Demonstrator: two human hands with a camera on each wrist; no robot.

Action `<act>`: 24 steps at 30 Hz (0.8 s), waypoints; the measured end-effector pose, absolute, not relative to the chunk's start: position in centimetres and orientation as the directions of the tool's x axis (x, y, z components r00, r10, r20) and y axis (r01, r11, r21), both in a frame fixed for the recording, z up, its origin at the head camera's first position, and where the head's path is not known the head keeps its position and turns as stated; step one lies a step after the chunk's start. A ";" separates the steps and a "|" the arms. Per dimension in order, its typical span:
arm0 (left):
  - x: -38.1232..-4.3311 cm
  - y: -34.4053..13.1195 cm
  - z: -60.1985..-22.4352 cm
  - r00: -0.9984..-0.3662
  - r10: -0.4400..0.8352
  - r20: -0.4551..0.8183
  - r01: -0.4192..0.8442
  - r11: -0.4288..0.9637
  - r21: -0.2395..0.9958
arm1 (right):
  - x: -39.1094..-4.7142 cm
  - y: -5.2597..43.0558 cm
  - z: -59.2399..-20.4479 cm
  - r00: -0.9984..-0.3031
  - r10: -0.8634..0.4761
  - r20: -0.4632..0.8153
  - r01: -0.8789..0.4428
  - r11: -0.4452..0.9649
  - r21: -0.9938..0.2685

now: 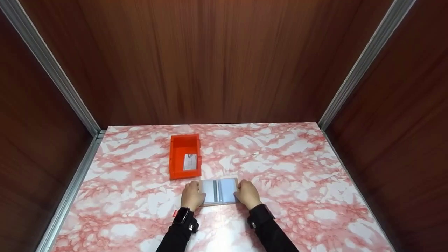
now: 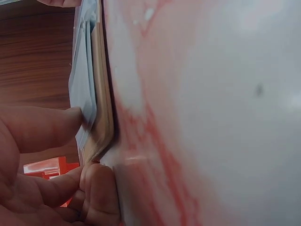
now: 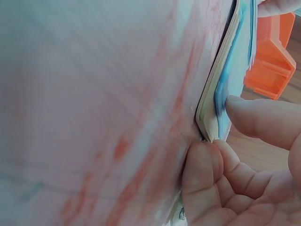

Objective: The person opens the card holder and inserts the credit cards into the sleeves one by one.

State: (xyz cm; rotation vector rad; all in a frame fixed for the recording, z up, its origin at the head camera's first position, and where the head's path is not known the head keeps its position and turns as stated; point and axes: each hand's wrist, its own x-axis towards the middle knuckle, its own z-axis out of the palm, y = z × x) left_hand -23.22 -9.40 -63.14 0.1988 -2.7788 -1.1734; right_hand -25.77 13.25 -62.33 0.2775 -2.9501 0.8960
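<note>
An opened card holder [image 1: 228,190] with clear plastic sleeves lies spread on the table in front of me. Its tan cover [image 2: 104,94] shows along the edge in the left wrist view. My left hand [image 1: 193,196] pinches the left side, thumb on the sleeves and fingers curled at the cover's edge. On the opposite side my right hand [image 1: 248,194] pinches in the same way, its thumb [image 3: 249,113] pressing on the clear sleeves. Pale inserts and a dark strip show through the plastic near the fold.
An orange bin [image 1: 178,150] stands just beyond the left hand, with a whitish printed card [image 1: 190,162] inside it. The table [image 1: 297,175] has a red and white marbled top. Dark wood-grain panels [image 1: 224,63] with grey metal rails enclose it at the back and sides.
</note>
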 end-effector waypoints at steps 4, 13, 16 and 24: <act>-23.3 -9.5 -62.9 -0.985 -0.166 0.041 -0.086 0.688 0.721 | -25.8 13.2 -62.4 -0.983 -0.154 0.102 -0.185 0.821 -0.541; -23.8 -10.0 -61.6 -0.989 -0.146 -0.033 -0.119 0.632 0.766 | -25.8 13.2 -62.3 -0.984 -0.152 0.089 -0.176 0.816 -0.550; -24.0 -10.3 -61.2 -0.989 -0.143 -0.033 -0.117 0.632 0.766 | -25.9 13.3 -62.3 -0.984 -0.155 0.086 -0.177 0.816 -0.550; -24.9 -11.0 -59.8 -0.984 -0.173 -0.050 -0.143 0.583 0.800 | -25.8 13.3 -62.2 -0.982 -0.169 0.084 -0.187 0.809 -0.557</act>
